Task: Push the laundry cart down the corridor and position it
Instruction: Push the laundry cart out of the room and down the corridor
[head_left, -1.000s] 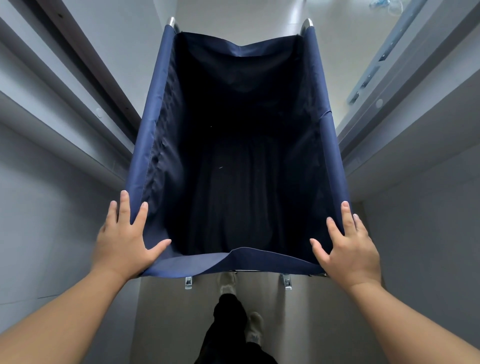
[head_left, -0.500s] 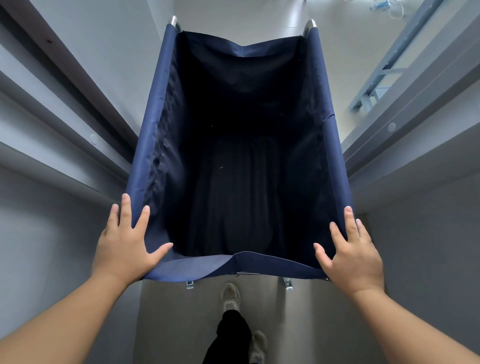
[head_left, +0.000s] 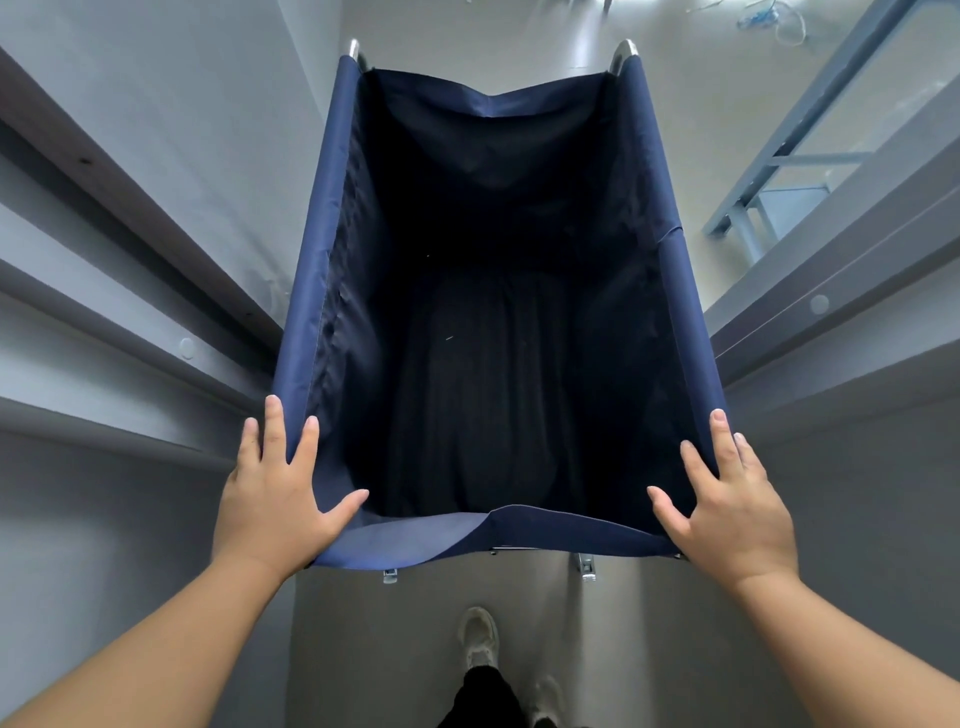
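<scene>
I see two bare hands, both on the near end of one laundry cart (head_left: 311, 291). My left hand (head_left: 275, 499) lies flat over the near left corner of the rim, four fingers spread up along the left side rail and the thumb angled inward over the near hem; it is pressed open against the fabric, not curled around anything I can make out. My right hand (head_left: 727, 499) mirrors it on the near right corner, fingers splayed wide, thumb pointing inward, palm on the cloth.

The cart is a deep navy fabric bag (head_left: 488, 322) slung in a frame; its inside is dark and I cannot tell whether anything lies at the bottom. Two metal post tips show at the far corners, one left (head_left: 354, 48) and one right (head_left: 626, 49). Two small metal brackets (head_left: 587, 567) hang below the near hem.

The cart sits in the middle of a narrow corridor, between a grey wall with a ledge on the left (head_left: 104, 270) and another on the right (head_left: 841, 291), close to both. Below the near edge, on the floor (head_left: 363, 649), I count two pale shoes (head_left: 480, 642) and a dark trouser leg. Ahead to the right stands a light blue metal frame (head_left: 769, 161), with a tangle of cord (head_left: 774, 23) on the floor beyond.
</scene>
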